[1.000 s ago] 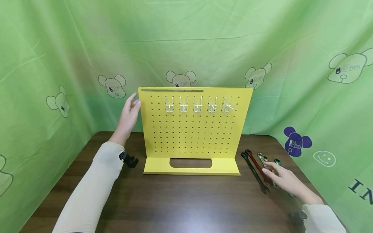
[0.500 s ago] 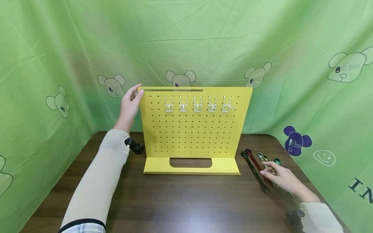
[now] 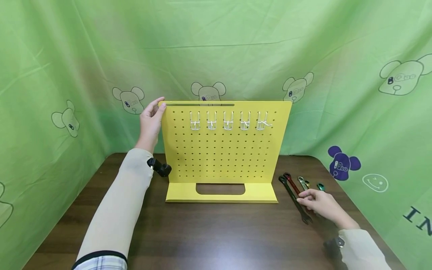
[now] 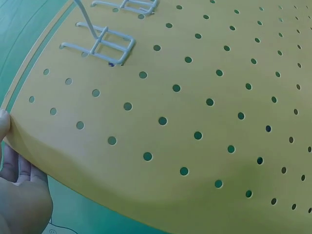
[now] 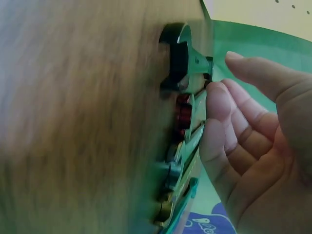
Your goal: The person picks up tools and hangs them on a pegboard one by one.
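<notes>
My left hand [image 3: 150, 122] grips the top left corner of a yellow pegboard [image 3: 219, 150], thumb in front and fingers behind. Several white wire hooks [image 3: 228, 122] hang in a row near the board's top; one hook [image 4: 100, 46] shows closely in the left wrist view. Over a group of combination wrenches at the right, my right hand [image 3: 320, 206] has its fingers bent loosely and its thumb apart. Its fingertips are right by the black wrench [image 3: 293, 197] and the red wrench [image 3: 291, 182]. Partly hidden behind it lie a silver wrench [image 3: 301, 181], a gold one and a green wrench [image 3: 320, 186].
The board stands upright on its own yellow foot [image 3: 182, 192], which has a cut-out slot. Beneath is a dark brown wooden table [image 3: 216, 236]. A green curtain [image 3: 216, 48] with printed bear heads hangs close behind and at both sides.
My left hand has risen along the board's left edge and taken hold of the top corner. My right hand has shifted slightly left over the wrenches, towards the black one.
</notes>
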{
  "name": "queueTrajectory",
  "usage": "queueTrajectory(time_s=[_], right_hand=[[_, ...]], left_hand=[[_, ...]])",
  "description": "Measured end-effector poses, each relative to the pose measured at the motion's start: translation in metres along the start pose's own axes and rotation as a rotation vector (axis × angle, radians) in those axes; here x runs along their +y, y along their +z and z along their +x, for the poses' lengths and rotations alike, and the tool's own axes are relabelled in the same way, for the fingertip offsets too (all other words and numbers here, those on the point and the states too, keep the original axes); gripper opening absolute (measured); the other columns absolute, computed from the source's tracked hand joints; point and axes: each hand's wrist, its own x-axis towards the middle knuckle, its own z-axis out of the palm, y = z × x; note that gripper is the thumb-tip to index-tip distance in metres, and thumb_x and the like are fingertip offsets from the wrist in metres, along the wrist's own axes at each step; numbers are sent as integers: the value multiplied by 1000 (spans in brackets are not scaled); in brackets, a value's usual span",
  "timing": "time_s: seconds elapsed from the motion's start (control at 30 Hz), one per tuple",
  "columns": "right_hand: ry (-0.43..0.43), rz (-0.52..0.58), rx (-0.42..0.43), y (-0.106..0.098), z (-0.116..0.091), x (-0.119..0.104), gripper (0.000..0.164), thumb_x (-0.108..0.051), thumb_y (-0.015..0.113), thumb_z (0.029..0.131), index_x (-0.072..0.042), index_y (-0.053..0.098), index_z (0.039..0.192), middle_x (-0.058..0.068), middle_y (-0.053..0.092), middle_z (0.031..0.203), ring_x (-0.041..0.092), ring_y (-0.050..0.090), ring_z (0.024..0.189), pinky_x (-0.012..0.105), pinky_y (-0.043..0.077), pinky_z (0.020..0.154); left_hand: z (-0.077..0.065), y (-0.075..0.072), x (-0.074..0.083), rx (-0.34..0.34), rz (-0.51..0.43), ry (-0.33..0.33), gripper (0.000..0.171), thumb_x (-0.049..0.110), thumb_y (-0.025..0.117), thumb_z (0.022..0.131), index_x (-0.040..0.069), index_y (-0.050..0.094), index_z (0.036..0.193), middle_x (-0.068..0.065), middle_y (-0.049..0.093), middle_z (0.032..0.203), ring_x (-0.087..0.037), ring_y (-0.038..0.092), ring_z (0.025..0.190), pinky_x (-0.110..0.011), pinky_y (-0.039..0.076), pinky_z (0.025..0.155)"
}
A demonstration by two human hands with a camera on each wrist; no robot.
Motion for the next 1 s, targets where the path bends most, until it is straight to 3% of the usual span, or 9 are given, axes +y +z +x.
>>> queueTrajectory(time_s=[0.33,0.5,0.7,1.0], right_hand=[[76,40,-3,5,12,0,37,-30,74,93,4,67,105,2,69,79,17,62,67,31,56,55],[97,47,-2,8,16,0,37,-28,75,92,6,67,105,2,69,79,17,62,66,31,55,56],[115,28,6,10,18,0,39,-29,76,91,6,69,105,3,71,80,17,62,61,32,51,56],[174,16,-30,7,21,-2,39,-37,76,89,1,71,98,0,66,79,18,57,68,32,48,58]], left_hand=[[0,-3,1,-42,-69,-40,33,23,68,98,15,66,130,0,60,101,-11,55,90,-22,50,80],[4,-6,1,-80,-39,-52,30,23,67,99,17,67,128,-3,62,112,-13,59,96,-25,52,87],[7,-8,3,-107,18,-77,38,26,66,99,14,62,134,-4,59,119,-14,58,99,-31,50,95],[6,-10,0,-133,-10,-80,39,25,65,100,12,61,135,-2,60,112,-13,58,96,-27,51,90]])
